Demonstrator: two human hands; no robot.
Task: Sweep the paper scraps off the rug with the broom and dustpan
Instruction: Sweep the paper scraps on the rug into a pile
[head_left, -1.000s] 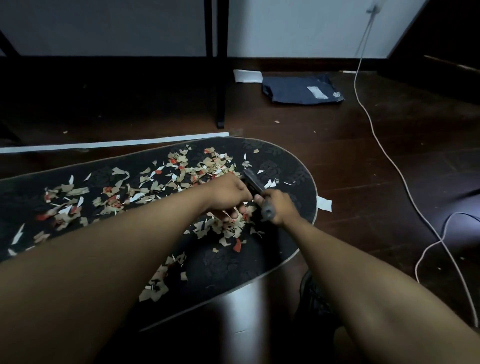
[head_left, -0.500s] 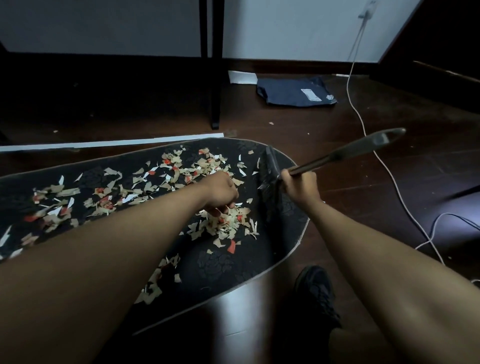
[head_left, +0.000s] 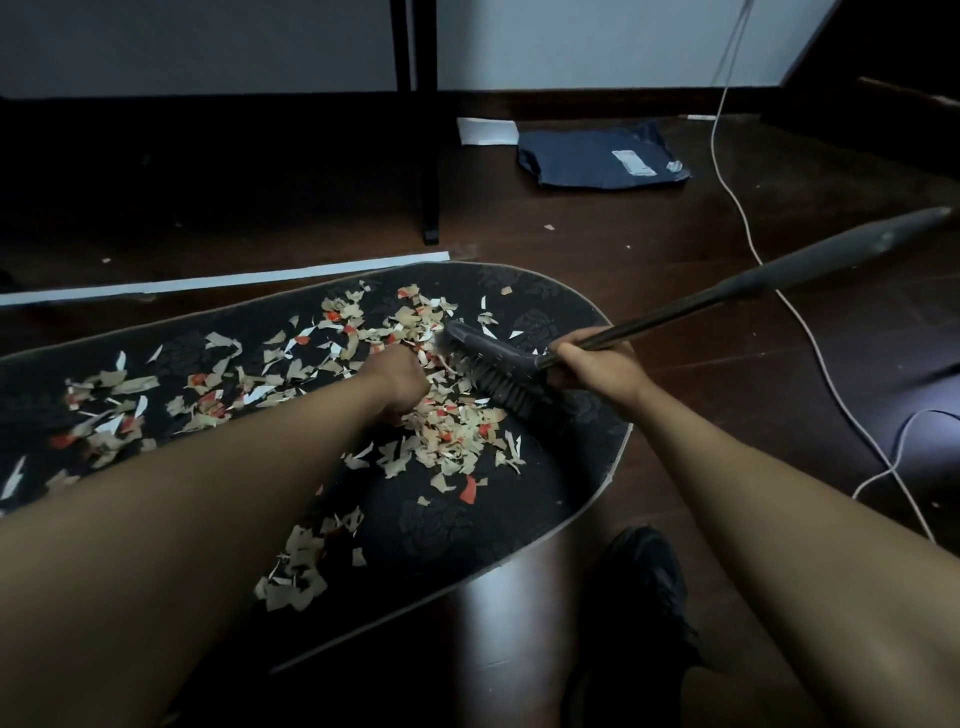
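My broom (head_left: 498, 371) is a dark grey brush head on a thin metal shaft that widens into a grey grip running up toward the right; its bristles are down on the rug (head_left: 467, 525), near the rug's rounded right end, and the head lies slanted from the far edge toward the near one; the rug is black, oval-ended, patterned with faint roses and edged with a pale border; the paper scraps (head_left: 457, 431) are torn beige, white and red bits, thickest in a heap just beside the bristles, with a looser band toward the left end and a small clump at the near edge.
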